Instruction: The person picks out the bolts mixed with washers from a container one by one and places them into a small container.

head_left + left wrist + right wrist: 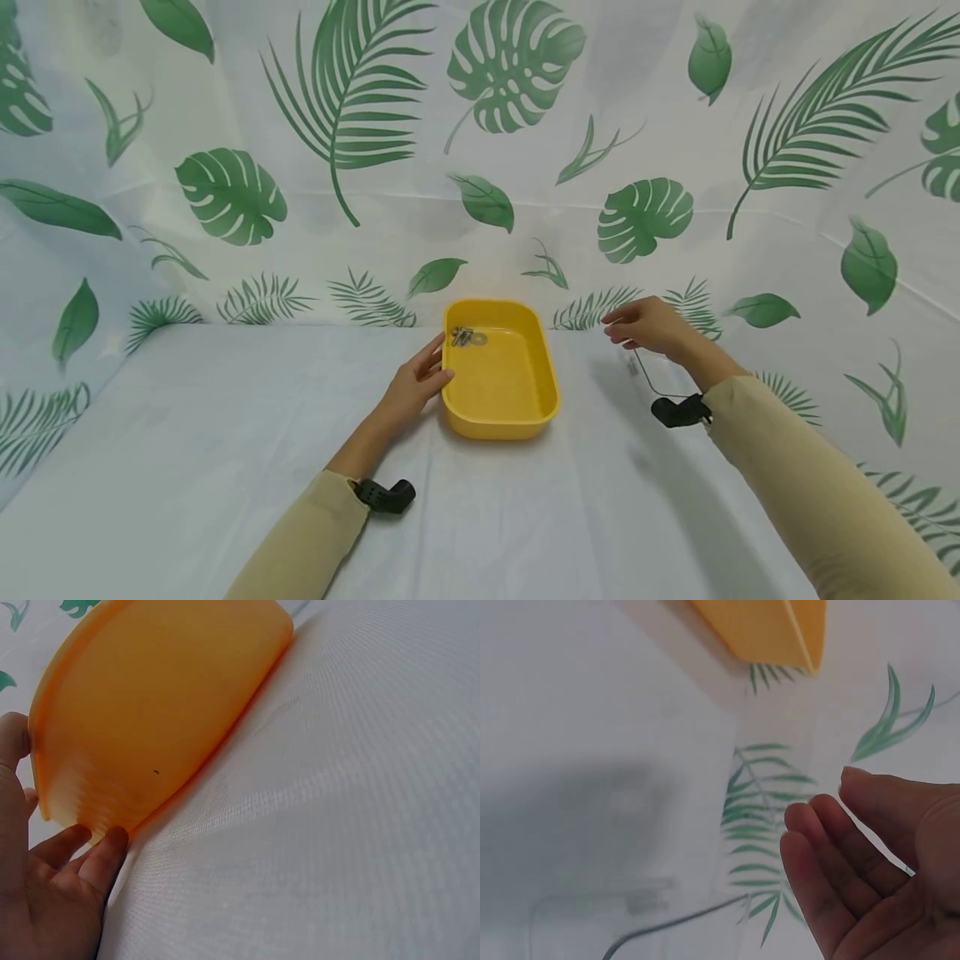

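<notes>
Leaf-printed white cloth point(225, 125) hangs behind your pale grey tabletop point(225, 433). At its far middle sits the yellow rounded plastic tray point(517, 392), small metal bits point(462, 336) in its far left corner. Your left hand point(415, 386) rests relaxed fingers against its left wall. Your right hand point(651, 325) hovers loosely to its right, holding nothing visible.

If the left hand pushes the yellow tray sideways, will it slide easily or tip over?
The yellow tray would probably slide rather than tip: it is low and wide, sitting flat on the white cloth. It looks like light, stiff plastic, so the left hand touching its wall should move it easily. The small metal pieces inside may shift.
</notes>
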Available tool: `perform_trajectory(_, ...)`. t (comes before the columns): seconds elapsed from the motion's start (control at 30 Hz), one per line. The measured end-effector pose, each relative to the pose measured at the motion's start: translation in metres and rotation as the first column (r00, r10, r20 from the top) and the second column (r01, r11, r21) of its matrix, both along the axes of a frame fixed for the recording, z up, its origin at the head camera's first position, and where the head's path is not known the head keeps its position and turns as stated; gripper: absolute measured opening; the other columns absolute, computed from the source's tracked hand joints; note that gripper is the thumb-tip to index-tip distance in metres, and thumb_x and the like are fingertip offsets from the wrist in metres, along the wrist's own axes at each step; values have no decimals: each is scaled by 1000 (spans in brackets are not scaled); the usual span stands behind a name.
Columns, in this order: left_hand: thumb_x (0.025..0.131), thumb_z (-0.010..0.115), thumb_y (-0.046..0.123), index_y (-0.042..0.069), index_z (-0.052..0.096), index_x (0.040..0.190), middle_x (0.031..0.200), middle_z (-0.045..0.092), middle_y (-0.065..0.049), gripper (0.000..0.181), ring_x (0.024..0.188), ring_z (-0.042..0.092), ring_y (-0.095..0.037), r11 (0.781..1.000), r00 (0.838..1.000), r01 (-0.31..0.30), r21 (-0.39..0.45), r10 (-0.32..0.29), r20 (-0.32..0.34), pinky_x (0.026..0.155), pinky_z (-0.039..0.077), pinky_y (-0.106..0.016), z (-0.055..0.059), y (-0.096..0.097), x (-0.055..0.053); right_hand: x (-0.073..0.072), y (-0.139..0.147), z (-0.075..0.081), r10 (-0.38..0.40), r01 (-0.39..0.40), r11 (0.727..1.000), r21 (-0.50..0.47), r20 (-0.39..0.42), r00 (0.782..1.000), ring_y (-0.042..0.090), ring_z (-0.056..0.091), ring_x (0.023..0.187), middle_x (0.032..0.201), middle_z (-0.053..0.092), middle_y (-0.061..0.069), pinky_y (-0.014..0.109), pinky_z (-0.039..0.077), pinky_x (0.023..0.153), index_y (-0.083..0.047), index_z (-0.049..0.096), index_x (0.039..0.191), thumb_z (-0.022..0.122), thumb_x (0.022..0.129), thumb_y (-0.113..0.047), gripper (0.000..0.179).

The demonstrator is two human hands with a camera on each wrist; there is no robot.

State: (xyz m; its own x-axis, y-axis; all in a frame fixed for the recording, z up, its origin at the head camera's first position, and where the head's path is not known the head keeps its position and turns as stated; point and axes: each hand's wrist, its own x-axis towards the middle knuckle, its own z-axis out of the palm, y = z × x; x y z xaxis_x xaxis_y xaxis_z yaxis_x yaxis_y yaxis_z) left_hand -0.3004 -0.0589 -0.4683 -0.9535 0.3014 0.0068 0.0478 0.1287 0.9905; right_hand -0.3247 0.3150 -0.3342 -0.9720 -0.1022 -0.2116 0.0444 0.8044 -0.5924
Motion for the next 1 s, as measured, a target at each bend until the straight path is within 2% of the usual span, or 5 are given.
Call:
perform_trajectory(0.27,102,59,22,32,27,161,164,36,-14,68,148,42,-34,1000,1000,6,2,-6,-2,114,46,-48,0,-1,1,-6,-36,2,64,-64,997,-47,4,998,25,68,102,125,68,21,41,60,98,-2,63,133,65,99,-24,40)
perform_trajectory(0.5,102,59,21,29,27,161,163,37,-13,68,147,43,-34,1000,1000,6,10,-6,-7,114,46,-48,0,-1,2,-12,-64,3,71,-65,992,-105,59,996,26,70,105,130,66,20,39,59,99,-4,60,136,66,99,-27,44)
perform_trajectory(0.73,102,59,22,30,28,161,163,37,-13,67,147,43,-33,1000,1000,4,17,-4,-5,114,46,-48,0,-2,1,-24,-93,-12,70,-39,967,-250,118,990,37,63,124,141,58,25,43,54,106,1,52,144,63,100,-18,49)
perform_trajectory(1.0,102,60,23,34,30,160,163,38,-13,66,147,44,-34,1000,1000,-11,9,11,-2,113,47,-48,-1,0,1,-31,-123,-27,83,-18,930,-367,164,983,39,59,131,144,55,24,42,52,108,3,51,144,62,101,-16,49)
